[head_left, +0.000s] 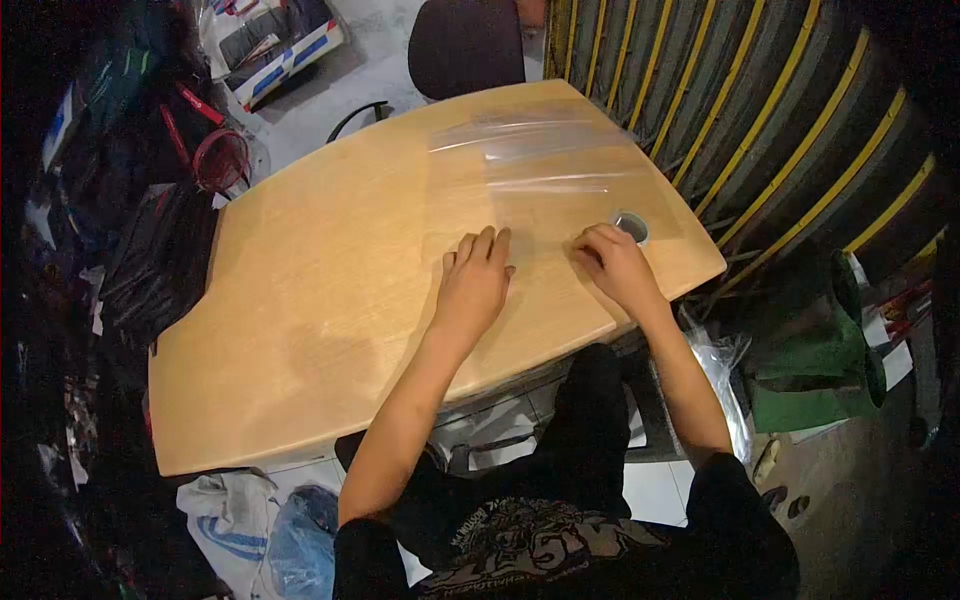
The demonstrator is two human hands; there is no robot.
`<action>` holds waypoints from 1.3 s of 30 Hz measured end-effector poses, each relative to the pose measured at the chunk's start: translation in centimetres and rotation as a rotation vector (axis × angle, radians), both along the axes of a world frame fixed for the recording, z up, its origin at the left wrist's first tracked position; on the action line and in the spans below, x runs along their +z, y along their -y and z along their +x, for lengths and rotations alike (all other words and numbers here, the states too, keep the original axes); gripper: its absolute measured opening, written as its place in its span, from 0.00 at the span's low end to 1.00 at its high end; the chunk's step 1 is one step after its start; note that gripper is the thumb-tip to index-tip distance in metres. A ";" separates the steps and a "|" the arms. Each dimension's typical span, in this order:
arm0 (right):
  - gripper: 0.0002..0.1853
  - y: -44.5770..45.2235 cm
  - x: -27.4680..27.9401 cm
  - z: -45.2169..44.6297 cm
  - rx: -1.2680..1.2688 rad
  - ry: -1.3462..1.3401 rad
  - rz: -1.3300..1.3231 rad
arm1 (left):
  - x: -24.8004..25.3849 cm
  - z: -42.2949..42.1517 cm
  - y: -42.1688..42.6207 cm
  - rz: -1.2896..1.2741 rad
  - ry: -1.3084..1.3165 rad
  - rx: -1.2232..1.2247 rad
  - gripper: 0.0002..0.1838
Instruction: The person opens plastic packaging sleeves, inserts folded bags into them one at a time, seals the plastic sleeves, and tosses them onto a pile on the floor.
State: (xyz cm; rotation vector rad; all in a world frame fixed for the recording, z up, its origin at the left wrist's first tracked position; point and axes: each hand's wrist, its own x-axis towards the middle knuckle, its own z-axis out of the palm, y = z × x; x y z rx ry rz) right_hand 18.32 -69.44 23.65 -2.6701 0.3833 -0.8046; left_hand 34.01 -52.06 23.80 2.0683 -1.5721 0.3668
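Observation:
A clear plastic sheet or bag lies on the far right part of the wooden table, its folds catching the light. Just below it, my left hand rests palm down with the fingers stretched forward and slightly apart. Whether its fingertips touch the plastic's near edge I cannot tell. My right hand is bent inward, fingers curled toward the thumb as in a pinch. What lies between those fingertips, if anything, is hidden. Right behind its knuckles is a round grey-rimmed opening in the tabletop.
Dark folded items are stacked at the table's left end. A black chair stands beyond the far edge. A yellow-striped metal shutter runs along the right, with a green bag below. Clear plastic hangs by my right forearm.

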 end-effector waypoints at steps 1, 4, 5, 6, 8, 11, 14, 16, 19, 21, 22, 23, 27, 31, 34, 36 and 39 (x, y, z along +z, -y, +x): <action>0.08 -0.2 0.4 0.0 0.023 -0.010 0.017 | 0.0 0.1 0.1 0.057 -0.019 0.004 0.19; 0.10 -1.0 0.6 -0.3 0.070 0.078 0.133 | -0.3 0.1 -0.3 0.059 0.019 0.011 0.10; 0.10 -1.2 0.5 -0.5 0.098 0.045 0.095 | -0.5 -0.1 -1.0 0.069 0.031 0.009 0.09; 0.10 -1.4 0.4 -0.7 0.123 0.012 0.057 | -0.2 -0.4 -1.8 0.078 0.043 0.004 0.08; 0.11 -2.5 0.7 -1.3 0.183 -0.055 0.029 | -0.4 -0.6 -4.0 0.052 0.110 -0.030 0.09; 0.10 -4.7 1.3 -1.4 0.318 -0.052 0.014 | 0.5 -2.3 -8.7 0.094 0.107 0.008 0.10; 0.12 -7.2 0.4 -0.4 0.395 -0.021 -0.022 | -0.3 -2.9 -13.3 0.070 0.102 0.086 0.10; 0.11 -9.3 0.5 0.7 0.453 -0.020 -0.045 | 0.7 -3.9 -15.6 0.117 0.084 0.167 0.12; 0.10 -12.1 -0.2 2.6 0.530 0.015 -0.061 | 1.6 -4.4 -18.2 0.160 0.097 0.222 0.15; 0.10 -13.5 -0.1 3.8 0.572 0.051 -0.071 | 1.3 -4.0 -18.7 0.062 0.157 0.170 0.14; 0.11 -13.8 0.0 4.1 0.577 0.042 -0.073 | 0.4 -3.5 -19.0 0.058 0.169 0.159 0.12; 0.11 -14.1 -0.1 4.2 0.576 0.032 -0.073 | 0.0 -3.4 -19.4 0.063 0.140 0.161 0.14; 0.17 -15.0 1.2 3.6 0.538 0.077 -0.156 | 0.5 -3.5 -19.4 -0.047 -0.078 0.180 0.09; 0.14 -16.6 2.7 2.5 0.429 0.183 -0.328 | 2.4 -3.4 -18.0 -0.071 -0.698 0.137 0.04; 0.15 -16.1 1.8 2.1 0.475 0.213 -0.468 | 3.6 -2.4 -16.8 -0.072 -1.213 0.061 0.06; 0.15 -15.6 2.2 1.8 0.438 0.296 -0.514 | 4.6 -1.7 -16.1 -0.054 -1.354 0.034 0.05; 0.13 -15.2 3.6 0.5 0.454 0.320 -0.562 | 4.2 -0.3 -15.7 -0.286 -1.439 0.016 0.06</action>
